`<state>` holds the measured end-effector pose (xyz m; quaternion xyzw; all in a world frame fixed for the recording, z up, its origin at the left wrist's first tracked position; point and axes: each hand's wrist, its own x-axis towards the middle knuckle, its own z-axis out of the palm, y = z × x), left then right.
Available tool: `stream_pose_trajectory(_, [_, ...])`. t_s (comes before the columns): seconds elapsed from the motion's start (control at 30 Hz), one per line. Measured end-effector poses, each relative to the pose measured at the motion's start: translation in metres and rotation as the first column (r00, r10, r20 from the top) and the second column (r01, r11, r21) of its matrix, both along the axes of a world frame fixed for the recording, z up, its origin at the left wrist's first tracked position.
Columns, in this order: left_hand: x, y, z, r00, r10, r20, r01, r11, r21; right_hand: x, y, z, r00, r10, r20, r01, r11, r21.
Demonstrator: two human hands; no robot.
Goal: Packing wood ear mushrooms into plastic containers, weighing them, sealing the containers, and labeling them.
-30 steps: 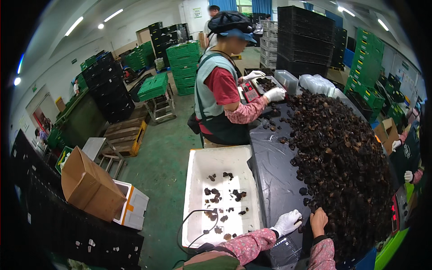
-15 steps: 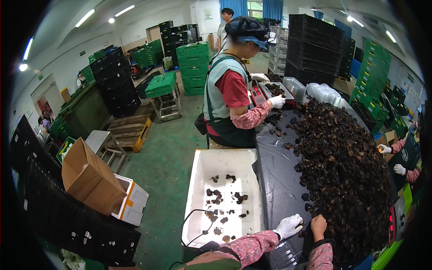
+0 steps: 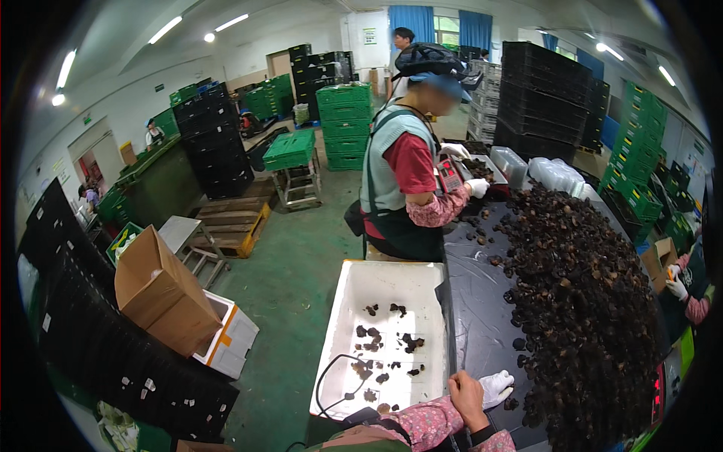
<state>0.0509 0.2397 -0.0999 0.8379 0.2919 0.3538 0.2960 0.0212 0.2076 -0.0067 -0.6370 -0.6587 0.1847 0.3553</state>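
Pieces (image 3: 595, 324), dark, curled and much like fungus, lie heaped along the right side of the dark-covered table (image 3: 482, 320), with others scattered in the white box (image 3: 355, 290) to its left. We judge each one light, slightly springy and liable to tear at thin edges, perhaps slick if damp, so we would pinch it by its thicker middle. Our gloved left hand (image 3: 497, 388) lies at the near edge, fingers close together and pointing right, just beside one loose piece (image 3: 511, 404); we cannot tell whether they hold anything. Our bare right hand (image 3: 467, 398) lies across the left wrist, fingers bunched near the glove cuff; whether they grip it, we cannot tell. As for writing, we see a far wall sign (image 3: 369, 36), too small to read, and a display (image 3: 658, 392) glowing red at near right; no brand is clear to us.
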Motion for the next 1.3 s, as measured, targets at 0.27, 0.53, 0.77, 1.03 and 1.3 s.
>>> stream_pose_trajectory(0.27, [-0.016, -0.002, 0.017, 0.999, 0.030, -0.039, -0.030, 1.000, 0.000, 0.010, -0.005, -0.015, 0.986, -0.099, 0.133, 0.100, 0.995, 0.001])
stream_pose_trajectory(0.53, [-0.023, 0.001, 0.022, 0.997, 0.050, -0.054, -0.050, 0.999, -0.003, 0.009, -0.008, -0.009, 0.991, -0.082, -0.107, 0.075, 0.994, -0.076])
stream_pose_trajectory(0.77, [-0.022, 0.002, 0.024, 0.997, 0.052, -0.063, -0.053, 0.999, -0.009, 0.010, -0.008, -0.013, 0.986, -0.164, -0.018, 0.161, 0.980, -0.119])
stream_pose_trajectory(1.03, [-0.024, 0.005, 0.024, 0.996, 0.065, -0.066, -0.066, 0.998, -0.013, 0.007, -0.008, -0.008, 0.987, -0.109, 0.120, 0.127, 0.980, -0.154])
stream_pose_trajectory(1.3, [-0.025, 0.005, 0.026, 0.995, 0.073, -0.071, -0.075, 0.997, -0.021, 0.011, -0.009, -0.010, 0.992, -0.108, 0.069, 0.117, 0.983, -0.141])
